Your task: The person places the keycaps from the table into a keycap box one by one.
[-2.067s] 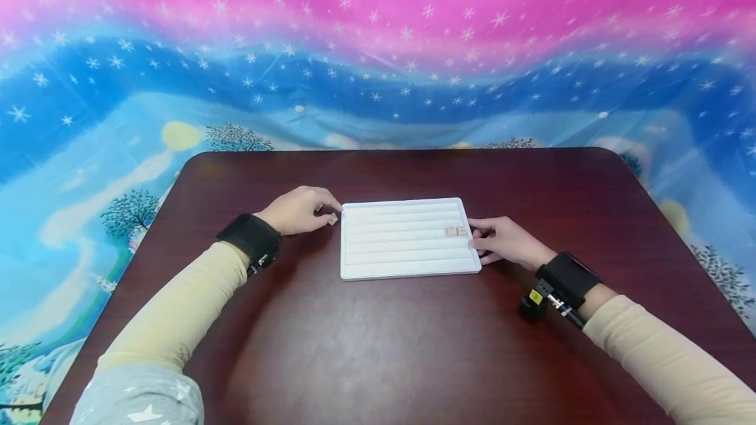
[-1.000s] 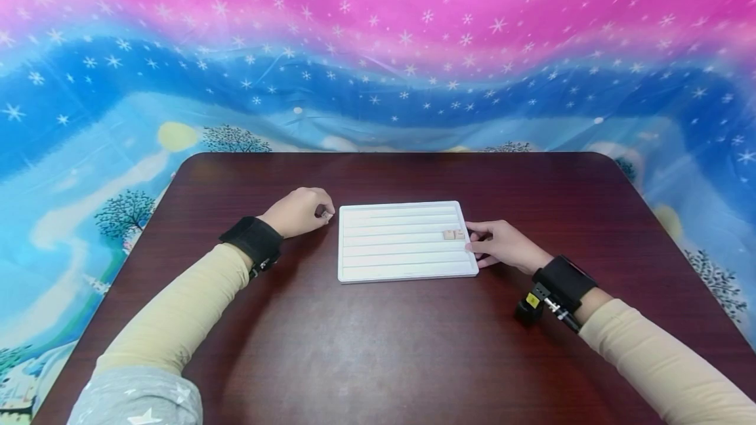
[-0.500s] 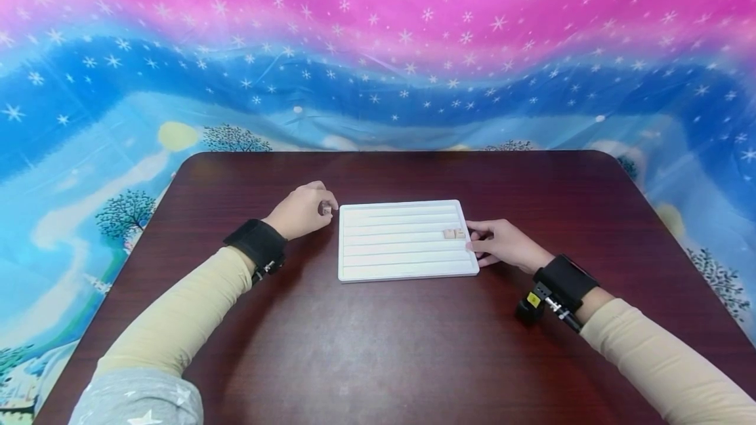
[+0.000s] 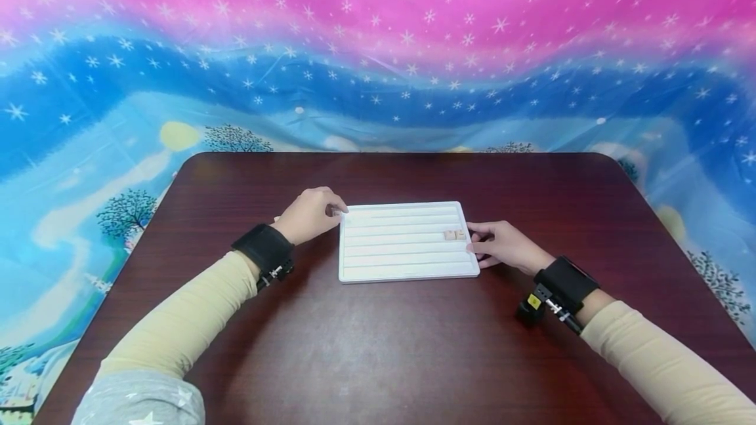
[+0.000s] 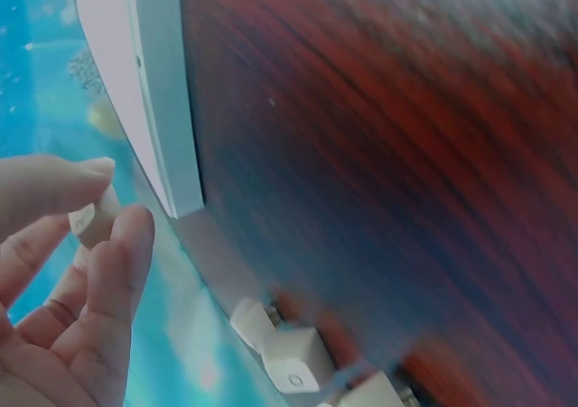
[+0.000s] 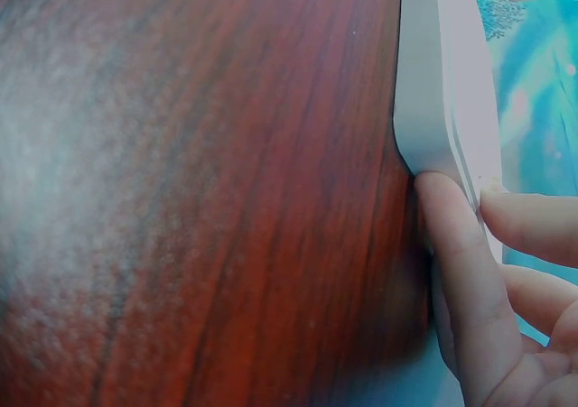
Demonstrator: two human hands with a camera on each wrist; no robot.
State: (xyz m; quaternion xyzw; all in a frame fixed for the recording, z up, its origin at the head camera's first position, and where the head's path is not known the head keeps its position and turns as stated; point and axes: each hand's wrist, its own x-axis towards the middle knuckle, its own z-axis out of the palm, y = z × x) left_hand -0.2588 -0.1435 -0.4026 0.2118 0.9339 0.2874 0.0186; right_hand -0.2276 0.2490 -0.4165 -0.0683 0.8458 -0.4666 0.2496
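A white ridged board (image 4: 401,256) lies on the table, with two small beige letter blocks (image 4: 454,235) side by side near its right edge. My left hand (image 4: 310,215) is at the board's far left corner. Between thumb and fingertip it pinches a small letter block (image 5: 96,219), with a faint mark on one face; in the head view the fingers mostly hide this block. My right hand (image 4: 506,243) grips the board's right edge. In the right wrist view, one digit lies along the board's side (image 6: 423,100) and another touches its top.
Several loose letter blocks (image 5: 291,360) sit below the left hand in the left wrist view, mostly hidden in the head view. The dark wooden table (image 4: 366,346) has rounded far corners. A printed cloth (image 4: 378,51) hangs behind it.
The left hand has moved right, from beside the board to its far left corner, with the pinched block. The right hand stays on the board's edge, and the two blocks there have not moved.
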